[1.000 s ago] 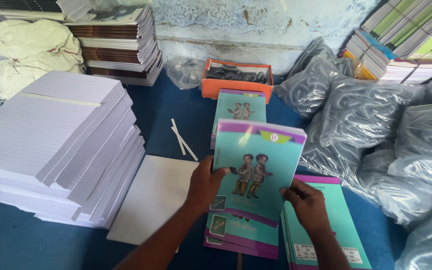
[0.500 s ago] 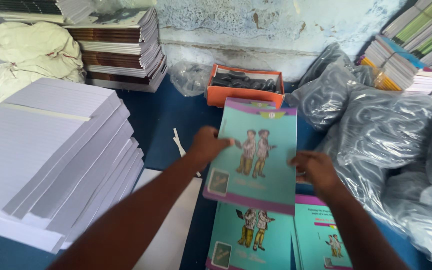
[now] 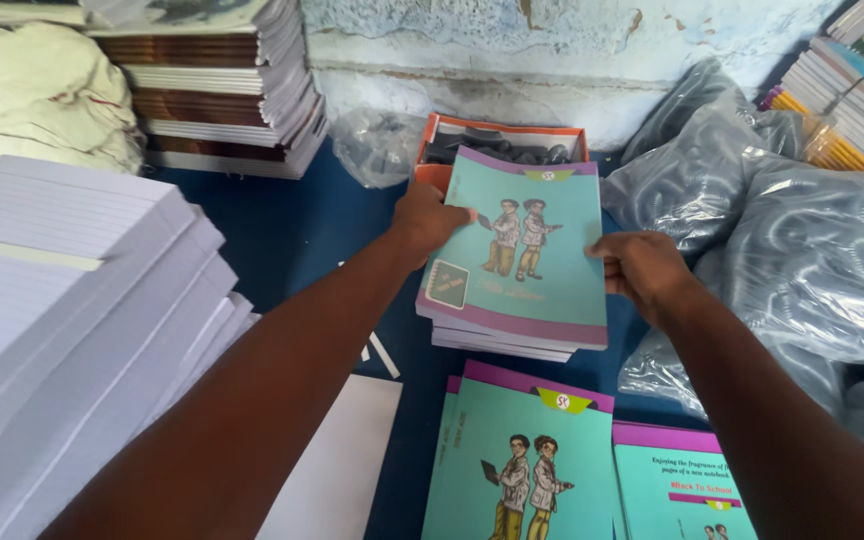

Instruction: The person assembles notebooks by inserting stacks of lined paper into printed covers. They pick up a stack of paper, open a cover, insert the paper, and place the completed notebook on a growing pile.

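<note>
Both hands grip a notebook [image 3: 522, 245] atop its pile [image 3: 497, 338], open box [image 3: 500, 145] just behind, paper stacks [image 3: 62, 300] left, plastic bags [image 3: 812, 260] right, more notebooks [image 3: 527, 460] in front.

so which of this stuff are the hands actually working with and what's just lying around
In use:
left hand
right hand
teal notebook held by both
notebook pile under it
near covers

Lying about:
lined paper stacks
orange box
grey plastic bags
white sheet
</note>
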